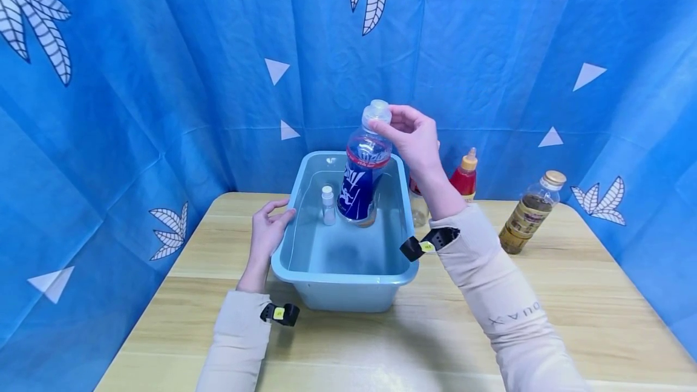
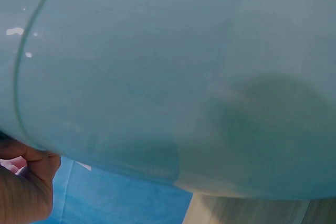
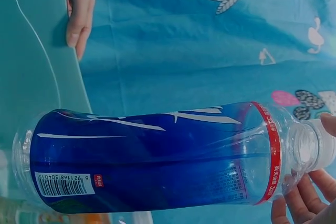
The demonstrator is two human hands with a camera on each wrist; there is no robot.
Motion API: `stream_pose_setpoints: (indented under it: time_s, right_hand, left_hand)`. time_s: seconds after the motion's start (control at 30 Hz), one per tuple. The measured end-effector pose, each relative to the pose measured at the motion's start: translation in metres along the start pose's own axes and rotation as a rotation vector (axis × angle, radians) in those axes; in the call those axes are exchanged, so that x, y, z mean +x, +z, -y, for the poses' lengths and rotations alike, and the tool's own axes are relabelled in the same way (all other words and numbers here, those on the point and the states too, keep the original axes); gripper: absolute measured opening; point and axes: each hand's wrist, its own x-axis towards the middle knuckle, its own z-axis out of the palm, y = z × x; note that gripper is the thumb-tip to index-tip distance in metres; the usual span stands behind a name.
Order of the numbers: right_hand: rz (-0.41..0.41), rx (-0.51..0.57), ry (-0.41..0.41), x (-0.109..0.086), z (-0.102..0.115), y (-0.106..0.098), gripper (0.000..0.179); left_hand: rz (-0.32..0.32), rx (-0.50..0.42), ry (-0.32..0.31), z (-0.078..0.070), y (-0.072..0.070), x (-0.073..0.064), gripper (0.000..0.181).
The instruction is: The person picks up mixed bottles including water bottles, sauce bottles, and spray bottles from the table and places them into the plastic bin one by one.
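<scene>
By its white cap, my right hand (image 1: 414, 135) holds a clear plastic drink bottle (image 1: 360, 186) with a dark blue label. The bottle leans slightly, its lower end inside the walls of the light blue basin (image 1: 348, 278); whether it touches the floor I cannot tell. In the right wrist view the blue label (image 3: 142, 161) shows a barcode, and fingers (image 3: 302, 198) are at the cap end. My left hand (image 1: 269, 228) grips the basin's left rim. Within the basin, a small clear vial (image 1: 328, 205) with a white cap stands left of the bottle.
Right of the basin, a clear bottle (image 1: 418, 207) is partly hidden by my right arm. Beside it is a red squeeze bottle (image 1: 464, 179) with a yellow top. Farther right stands a gold-capped bottle (image 1: 530, 213) of brown contents. A blue curtain (image 1: 468, 47) hangs behind the wooden table (image 1: 207, 271).
</scene>
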Motion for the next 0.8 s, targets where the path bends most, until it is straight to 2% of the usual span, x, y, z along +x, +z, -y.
stream_pose_setpoints:
  time_s: [0.33,0.57,0.8]
  right_hand:
    - [-0.016,-0.005,0.084,0.007,-0.021,0.019,0.037]
    - [0.0,-0.072,0.078,0.008,-0.035,0.034,0.036]
    - [0.012,-0.159,0.125,0.006,-0.049,0.046,0.037]
  left_hand:
    - [-0.004,0.003,0.0,0.002,0.0,0.0,0.032]
    - [-0.004,0.0,0.007,0.002,0.0,0.001,0.032]
    - [0.007,0.0,0.001,0.0,0.0,0.0,0.032]
